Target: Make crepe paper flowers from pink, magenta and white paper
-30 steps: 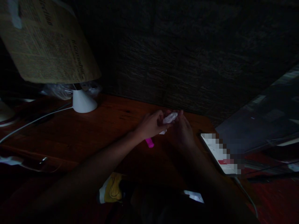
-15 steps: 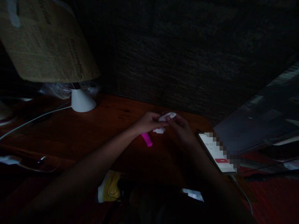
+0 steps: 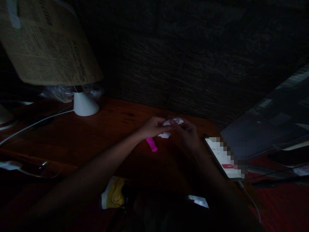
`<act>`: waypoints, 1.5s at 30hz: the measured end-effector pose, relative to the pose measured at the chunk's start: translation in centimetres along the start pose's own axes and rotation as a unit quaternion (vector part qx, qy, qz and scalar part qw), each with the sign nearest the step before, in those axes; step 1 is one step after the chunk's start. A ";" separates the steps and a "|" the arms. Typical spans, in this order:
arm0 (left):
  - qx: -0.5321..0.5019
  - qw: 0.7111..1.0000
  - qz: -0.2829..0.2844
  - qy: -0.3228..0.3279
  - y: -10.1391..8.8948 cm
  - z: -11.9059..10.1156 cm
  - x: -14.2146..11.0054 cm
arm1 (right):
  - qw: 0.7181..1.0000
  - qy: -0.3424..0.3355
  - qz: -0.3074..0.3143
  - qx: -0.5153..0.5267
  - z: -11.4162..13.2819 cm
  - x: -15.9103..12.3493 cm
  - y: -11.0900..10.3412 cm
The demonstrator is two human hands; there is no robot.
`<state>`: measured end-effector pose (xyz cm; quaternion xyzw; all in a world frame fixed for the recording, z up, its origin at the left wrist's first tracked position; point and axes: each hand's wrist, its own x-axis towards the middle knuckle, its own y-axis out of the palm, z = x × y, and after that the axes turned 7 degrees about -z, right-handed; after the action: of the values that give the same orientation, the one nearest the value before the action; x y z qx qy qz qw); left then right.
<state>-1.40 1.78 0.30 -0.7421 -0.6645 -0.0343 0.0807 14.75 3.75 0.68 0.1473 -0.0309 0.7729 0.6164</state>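
Over the wooden table, my left hand [image 3: 154, 126] and my right hand [image 3: 187, 131] meet, both closed on a crumpled white piece [image 3: 177, 121] that looks like paper or tissue. My thumbs lie on its near side; the other fingers are mostly hidden behind it. Just below my left fingers, a second white scrap [image 3: 164, 135] rests on the table. Close to my left wrist lies a bright pink strip [image 3: 152, 144], its upper end hidden by the wrist. The dim light hides the exact material of these pieces.
A lamp with a newsprint shade [image 3: 58, 48] and white cone base [image 3: 84, 104] stands on the wooden table [image 3: 113, 129] at left, its cable running left. At right lies a phone [image 3: 223, 158] with a cable. A dark stone-textured wall [image 3: 169, 64] rises behind. A yellow shoe [image 3: 113, 193] shows below.
The white piece between my hands has turned slightly flatter, and my right fingers have shifted a little along it. The pink strip and the loose scrap have stayed in place.
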 end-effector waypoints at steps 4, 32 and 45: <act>-0.029 1.000 0.006 0.005 -0.1 -0.4 0.0 | 1.000 -0.021 -0.011 0.000 0.1 0.1 -0.3; -0.068 0.995 -0.032 0.068 -0.3 0.1 0.3 | 0.997 -0.025 -0.068 -0.016 0.2 -0.2 0.0; -0.076 0.997 0.010 0.008 0.0 0.4 0.4 | 0.999 -0.008 -0.048 0.011 -0.1 -0.1 0.1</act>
<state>-1.37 2.26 -0.07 -0.7523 -0.6520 -0.0904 0.0295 14.69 3.64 0.59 0.1611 -0.0203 0.7419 0.6505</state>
